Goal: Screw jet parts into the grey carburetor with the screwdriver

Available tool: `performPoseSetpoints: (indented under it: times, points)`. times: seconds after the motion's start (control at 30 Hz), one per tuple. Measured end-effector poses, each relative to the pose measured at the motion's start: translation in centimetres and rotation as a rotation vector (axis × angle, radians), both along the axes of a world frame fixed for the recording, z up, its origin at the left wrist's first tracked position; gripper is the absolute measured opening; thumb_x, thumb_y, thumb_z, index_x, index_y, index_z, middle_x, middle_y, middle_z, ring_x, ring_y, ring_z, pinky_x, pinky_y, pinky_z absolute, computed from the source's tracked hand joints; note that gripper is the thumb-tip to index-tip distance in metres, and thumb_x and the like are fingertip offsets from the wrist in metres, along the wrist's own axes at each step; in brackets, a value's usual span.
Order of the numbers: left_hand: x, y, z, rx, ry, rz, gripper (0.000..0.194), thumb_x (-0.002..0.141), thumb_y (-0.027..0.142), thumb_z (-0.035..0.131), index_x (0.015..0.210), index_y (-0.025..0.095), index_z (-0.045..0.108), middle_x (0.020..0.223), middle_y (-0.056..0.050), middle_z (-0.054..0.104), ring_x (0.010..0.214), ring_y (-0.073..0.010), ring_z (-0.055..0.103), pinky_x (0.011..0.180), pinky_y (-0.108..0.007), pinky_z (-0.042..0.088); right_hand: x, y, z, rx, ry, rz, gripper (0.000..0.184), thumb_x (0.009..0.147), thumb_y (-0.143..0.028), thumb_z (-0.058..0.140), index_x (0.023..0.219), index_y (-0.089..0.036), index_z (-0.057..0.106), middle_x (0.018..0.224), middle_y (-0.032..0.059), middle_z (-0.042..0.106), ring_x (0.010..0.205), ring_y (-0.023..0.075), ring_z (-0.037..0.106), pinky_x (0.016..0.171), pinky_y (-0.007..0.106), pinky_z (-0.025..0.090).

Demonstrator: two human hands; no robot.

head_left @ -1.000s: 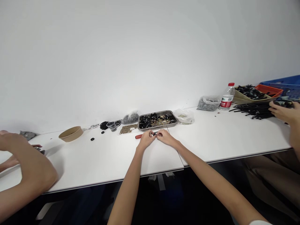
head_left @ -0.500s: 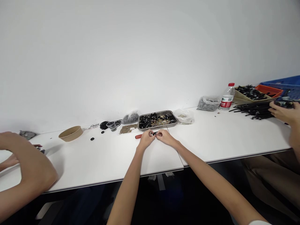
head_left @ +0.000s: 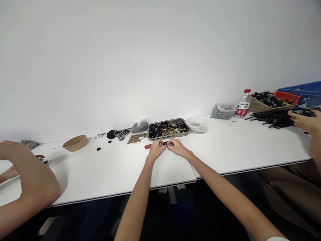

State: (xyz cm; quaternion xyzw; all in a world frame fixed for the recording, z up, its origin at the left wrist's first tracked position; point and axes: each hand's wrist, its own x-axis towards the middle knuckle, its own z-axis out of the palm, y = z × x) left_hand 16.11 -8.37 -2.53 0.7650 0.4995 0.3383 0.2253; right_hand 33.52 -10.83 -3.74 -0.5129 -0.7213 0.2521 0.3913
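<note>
My left hand [head_left: 155, 149] and my right hand [head_left: 176, 147] meet over the white table, fingertips pinched almost together. A small black part [head_left: 165, 143] shows between them, mostly hidden by the fingers; its kind is too small to make out. A tool's red handle [head_left: 147, 146] lies on the table just left of my left hand, its other end hidden behind that hand. Right behind my hands stands a metal tray [head_left: 173, 136] with black pieces and brass-coloured pins in it. A heap of small brass-coloured pieces [head_left: 136, 138] lies on a sheet left of the tray.
Left are a brown paper bowl [head_left: 79, 146], black rings [head_left: 98, 149], a plastic cup [head_left: 119, 135] and another person's arm [head_left: 37, 177]. Plastic bags [head_left: 197, 125] flank the tray. At right are a bottle [head_left: 242, 106], black rods [head_left: 273, 118] and another person's hand [head_left: 307, 122].
My fingertips have shifted slightly around the small black part, and less of it shows. Both hands stay in the same place. The co-workers' hands have moved only a little.
</note>
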Motion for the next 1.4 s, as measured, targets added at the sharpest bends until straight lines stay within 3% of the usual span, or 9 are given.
performPoseSetpoints:
  times: [0.23,0.37,0.5,0.63,0.8,1.0,1.2,1.3,1.4]
  points:
    - [0.0,0.1,0.0,0.001,0.017,0.011,0.013,0.071,0.026,0.064,0.068,0.017,0.054,0.059,0.003,0.053,0.057,-0.011,0.045,0.056,-0.025,0.03,0.1,-0.4,0.6,0.016,0.008,0.025,0.018,0.088,-0.026,0.055,0.088,-0.014,0.068,0.086,0.0037,0.068,0.078,0.0139,0.058,0.068,0.022,0.04]
    - [0.0,0.1,0.1,-0.007,0.036,0.033,0.016,0.075,0.025,0.068,0.068,0.015,0.057,0.062,0.002,0.055,0.06,-0.0111,0.048,0.06,-0.026,0.037,0.1,-0.2,0.5,0.02,0.012,0.014,0.018,0.088,-0.028,0.057,0.088,-0.014,0.068,0.087,0.0038,0.068,0.078,0.0134,0.058,0.069,0.022,0.04]
    - [0.0,0.0,0.3,-0.028,0.035,0.074,0.028,0.088,0.037,0.063,0.102,0.013,0.064,0.096,-0.006,0.066,0.086,-0.0157,0.062,0.078,-0.034,0.055,0.0,-0.2,0.5,0.019,0.01,0.011,0.019,0.086,-0.032,0.06,0.084,-0.014,0.068,0.087,0.0042,0.068,0.076,0.0131,0.057,0.067,0.021,0.038]
    - [0.1,-0.1,0.6,-0.022,-0.003,0.135,0.041,0.092,0.039,0.058,0.125,0.016,0.057,0.126,-0.011,0.06,0.11,-0.0215,0.061,0.093,-0.044,0.056,0.0,-0.2,0.5,0.027,0.013,0.026,0.017,0.085,-0.028,0.06,0.081,-0.014,0.068,0.084,0.0033,0.068,0.074,0.0123,0.056,0.066,0.021,0.037]
    - [0.4,-0.1,0.8,-0.03,0.017,0.188,0.036,0.092,0.038,0.059,0.123,0.019,0.059,0.126,-0.01,0.06,0.111,-0.0215,0.061,0.093,-0.042,0.056,0.2,0.0,0.4,0.046,0.019,0.002,0.023,0.088,-0.029,0.053,0.077,-0.013,0.066,0.075,0.0015,0.064,0.069,0.0116,0.052,0.063,0.022,0.033]
    - [0.3,-0.3,0.8,-0.045,0.083,0.141,0.04,0.092,0.04,0.059,0.122,0.014,0.058,0.122,-0.01,0.061,0.106,-0.0204,0.062,0.091,-0.042,0.057,0.1,0.1,0.5,0.063,0.025,-0.026,0.025,0.088,-0.03,0.052,0.075,-0.013,0.064,0.071,0.0009,0.06,0.067,0.011,0.048,0.063,0.022,0.03]
    - [-0.2,-0.1,1.0,-0.013,0.139,0.105,0.024,0.087,0.038,0.061,0.083,0.015,0.066,0.068,-0.001,0.063,0.068,-0.0156,0.058,0.065,-0.029,0.045,-0.1,-0.1,0.9,0.083,0.038,-0.026,0.022,0.088,-0.027,0.054,0.076,-0.013,0.065,0.075,0.0019,0.062,0.07,0.0114,0.05,0.065,0.022,0.032]
    - [-0.1,0.2,0.9,0.008,0.142,0.088,0.023,0.086,0.035,0.059,0.079,0.015,0.067,0.066,-0.002,0.063,0.067,-0.0159,0.057,0.063,-0.028,0.041,-0.1,-0.2,1.0,0.084,0.043,-0.023,0.021,0.087,-0.027,0.055,0.075,-0.013,0.064,0.075,0.0014,0.062,0.07,0.0111,0.05,0.064,0.022,0.033]
    - [0.2,0.4,0.5,0.005,0.151,0.083,0.025,0.089,0.036,0.059,0.086,0.013,0.067,0.076,-0.003,0.065,0.073,-0.016,0.06,0.07,-0.031,0.049,-0.1,-0.3,1.2,0.085,0.055,-0.022,0.019,0.086,-0.026,0.056,0.074,-0.013,0.064,0.074,0.0004,0.062,0.069,0.0106,0.05,0.064,0.022,0.033]
